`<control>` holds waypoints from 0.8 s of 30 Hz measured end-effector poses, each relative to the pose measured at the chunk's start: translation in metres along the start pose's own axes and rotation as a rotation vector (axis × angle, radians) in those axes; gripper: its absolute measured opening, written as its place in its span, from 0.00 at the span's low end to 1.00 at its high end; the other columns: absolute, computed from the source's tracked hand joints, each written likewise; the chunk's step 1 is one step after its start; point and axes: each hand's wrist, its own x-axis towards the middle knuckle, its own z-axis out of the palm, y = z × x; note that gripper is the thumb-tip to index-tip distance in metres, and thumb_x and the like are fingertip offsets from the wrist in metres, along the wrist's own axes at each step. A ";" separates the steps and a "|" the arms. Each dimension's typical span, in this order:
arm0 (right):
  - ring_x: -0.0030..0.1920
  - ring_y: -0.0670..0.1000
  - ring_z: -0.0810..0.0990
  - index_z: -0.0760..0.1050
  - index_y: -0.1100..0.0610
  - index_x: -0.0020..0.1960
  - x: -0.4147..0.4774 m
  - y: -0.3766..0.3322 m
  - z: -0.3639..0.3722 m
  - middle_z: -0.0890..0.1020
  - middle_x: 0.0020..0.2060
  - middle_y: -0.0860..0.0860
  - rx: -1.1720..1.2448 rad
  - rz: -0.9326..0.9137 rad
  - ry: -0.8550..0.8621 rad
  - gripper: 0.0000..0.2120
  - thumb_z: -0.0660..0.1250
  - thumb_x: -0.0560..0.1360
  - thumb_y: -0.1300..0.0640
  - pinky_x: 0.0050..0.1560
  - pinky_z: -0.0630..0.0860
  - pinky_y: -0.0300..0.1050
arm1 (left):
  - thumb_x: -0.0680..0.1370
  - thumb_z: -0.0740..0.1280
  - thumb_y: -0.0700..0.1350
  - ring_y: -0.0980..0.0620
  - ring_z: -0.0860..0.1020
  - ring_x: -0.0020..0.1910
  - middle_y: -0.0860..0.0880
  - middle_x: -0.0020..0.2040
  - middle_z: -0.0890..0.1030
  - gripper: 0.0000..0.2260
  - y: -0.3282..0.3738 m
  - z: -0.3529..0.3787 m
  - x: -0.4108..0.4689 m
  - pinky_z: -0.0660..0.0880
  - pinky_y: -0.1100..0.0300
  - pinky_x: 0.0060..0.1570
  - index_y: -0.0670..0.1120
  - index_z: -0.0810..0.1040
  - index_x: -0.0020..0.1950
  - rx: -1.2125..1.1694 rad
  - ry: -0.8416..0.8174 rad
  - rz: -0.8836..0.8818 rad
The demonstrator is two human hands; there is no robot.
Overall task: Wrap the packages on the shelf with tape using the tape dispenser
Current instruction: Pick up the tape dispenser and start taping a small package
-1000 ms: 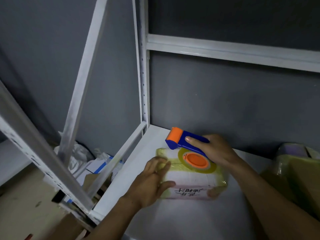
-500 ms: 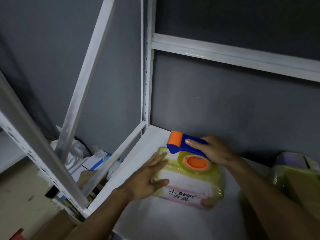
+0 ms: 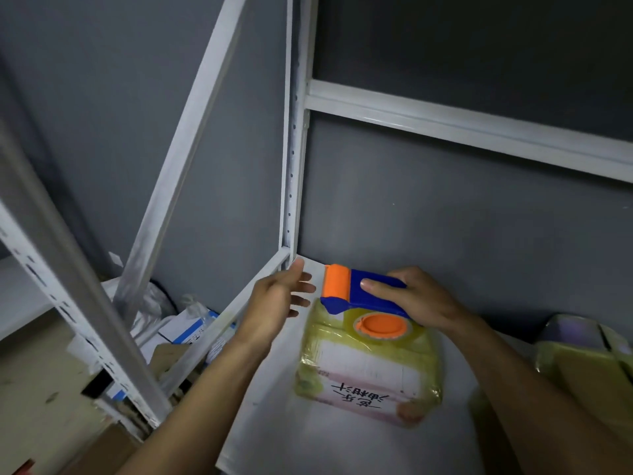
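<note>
Right hand (image 3: 423, 299), grip curled round the blue-and-orange tape dispenser (image 3: 356, 298), holds it on the far end of the yellow-taped package (image 3: 368, 370) lying on the white shelf (image 3: 270, 426); left hand (image 3: 274, 303) just beside, fingers straight, grip empty.

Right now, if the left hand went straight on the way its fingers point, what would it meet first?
Probably the orange roller of the tape dispenser in the right hand, though depth is unclear.
</note>
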 end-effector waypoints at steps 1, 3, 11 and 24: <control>0.30 0.43 0.81 0.80 0.44 0.32 -0.001 -0.001 0.000 0.83 0.29 0.46 0.017 -0.012 -0.004 0.22 0.68 0.67 0.26 0.33 0.71 0.33 | 0.79 0.64 0.65 0.55 0.84 0.39 0.52 0.46 0.87 0.21 0.008 -0.002 -0.003 0.77 0.56 0.45 0.50 0.85 0.51 0.006 -0.047 -0.034; 0.31 0.44 0.81 0.80 0.48 0.33 -0.003 -0.001 -0.001 0.82 0.29 0.48 0.055 -0.036 -0.011 0.23 0.70 0.67 0.28 0.33 0.71 0.34 | 0.78 0.68 0.62 0.54 0.82 0.37 0.51 0.46 0.87 0.18 0.017 -0.003 -0.010 0.75 0.57 0.43 0.48 0.86 0.50 0.039 -0.124 -0.061; 0.27 0.46 0.76 0.77 0.50 0.32 -0.006 0.002 -0.003 0.77 0.26 0.48 0.168 -0.099 0.027 0.22 0.71 0.70 0.32 0.31 0.69 0.36 | 0.78 0.72 0.53 0.55 0.83 0.37 0.52 0.46 0.87 0.10 0.026 -0.003 -0.013 0.74 0.64 0.36 0.47 0.86 0.52 -0.060 -0.046 -0.094; 0.29 0.46 0.77 0.80 0.50 0.35 -0.014 0.003 -0.001 0.78 0.28 0.49 0.201 -0.129 0.021 0.18 0.70 0.71 0.37 0.32 0.70 0.36 | 0.79 0.72 0.50 0.59 0.83 0.40 0.55 0.46 0.87 0.04 0.026 0.001 -0.020 0.73 0.62 0.39 0.51 0.86 0.48 -0.001 -0.205 -0.090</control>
